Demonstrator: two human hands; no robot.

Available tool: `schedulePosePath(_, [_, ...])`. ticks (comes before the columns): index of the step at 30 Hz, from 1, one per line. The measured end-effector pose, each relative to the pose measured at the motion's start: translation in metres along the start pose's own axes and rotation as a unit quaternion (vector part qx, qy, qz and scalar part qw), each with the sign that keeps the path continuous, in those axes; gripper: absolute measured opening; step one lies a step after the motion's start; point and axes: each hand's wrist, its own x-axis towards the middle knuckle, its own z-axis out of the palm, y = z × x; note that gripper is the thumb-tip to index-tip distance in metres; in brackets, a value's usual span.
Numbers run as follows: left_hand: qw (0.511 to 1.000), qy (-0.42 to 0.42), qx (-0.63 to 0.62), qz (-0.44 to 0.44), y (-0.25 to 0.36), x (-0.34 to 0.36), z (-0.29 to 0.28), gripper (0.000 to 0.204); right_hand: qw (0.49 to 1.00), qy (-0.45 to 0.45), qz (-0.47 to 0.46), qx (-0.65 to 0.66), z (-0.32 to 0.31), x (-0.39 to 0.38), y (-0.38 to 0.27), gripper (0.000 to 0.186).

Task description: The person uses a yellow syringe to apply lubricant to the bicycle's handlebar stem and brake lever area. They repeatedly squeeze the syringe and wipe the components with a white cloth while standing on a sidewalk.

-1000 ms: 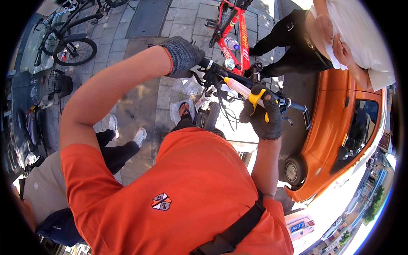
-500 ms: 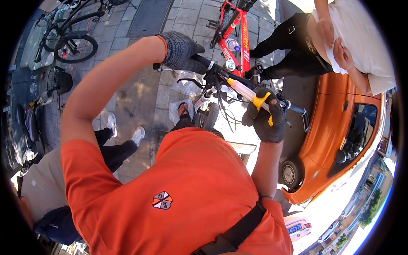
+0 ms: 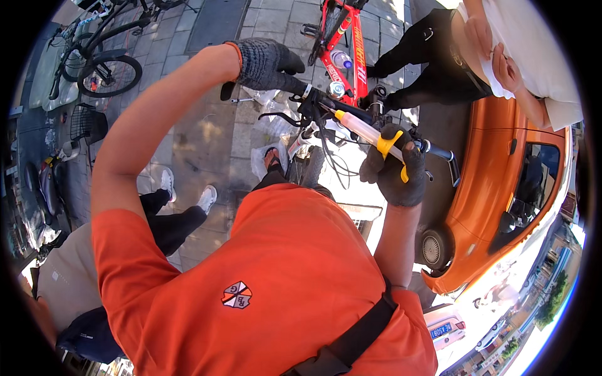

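Observation:
My left hand (image 3: 266,66), in a grey knit glove, is closed on the left end of a black handlebar (image 3: 323,100); a brake lever (image 3: 276,117) juts out below it. My right hand (image 3: 392,178), in a dark glove, grips a syringe-like tool (image 3: 359,128) with a pale pink barrel and yellow finger loops. The tool's tip reaches the controls near the left grip, among loose black cables (image 3: 335,166). Beneath are a white fork (image 3: 301,141) and a tyre (image 3: 310,166).
A red bicycle frame (image 3: 357,66) stands beyond the handlebar. A person in white (image 3: 520,56) stands at upper right, fingers at their shirt. Another person (image 3: 69,276) is at lower left. An orange car (image 3: 483,188) is right; parked bicycles (image 3: 106,72) are upper left, on paving (image 3: 200,125).
My left hand has shifted slightly up and to the left, and more of the brake lever shows below it. My right hand and the tool have moved only slightly.

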Motion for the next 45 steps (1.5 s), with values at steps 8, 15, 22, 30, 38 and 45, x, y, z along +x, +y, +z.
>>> schedulePosePath(8, [0.977, -0.033, 0.213, 0.003, 0.029, 0.0, 0.011, 0.049, 1.0, -0.013, -0.018, 0.002, -0.011, 0.0, -0.003, 0.053])
schedulePosePath(15, [0.995, -0.037, -0.094, 0.015, -0.008, 0.012, -0.005, 0.07, 1.0, -0.006, -0.015, 0.007, -0.013, -0.002, -0.006, 0.055])
schedulePosePath(22, [0.963, -0.052, 0.261, -0.03, 0.05, -0.008, 0.016, 0.068, 1.0, -0.002, -0.014, 0.019, -0.016, -0.002, -0.009, 0.055])
schedulePosePath(30, [0.997, -0.024, 0.069, 0.007, 0.021, 0.002, -0.013, 0.059, 0.999, -0.012, -0.01, 0.046, -0.017, 0.001, -0.011, 0.057])
schedulePosePath(38, [0.974, -0.039, 0.217, -0.045, 0.042, -0.006, 0.023, 0.064, 0.998, -0.01, -0.008, 0.055, -0.022, -0.002, -0.012, 0.06])
schedulePosePath(45, [0.992, -0.073, 0.086, -0.06, 0.047, -0.004, -0.022, 0.07, 1.0, -0.018, -0.006, 0.025, -0.022, -0.004, -0.011, 0.056])
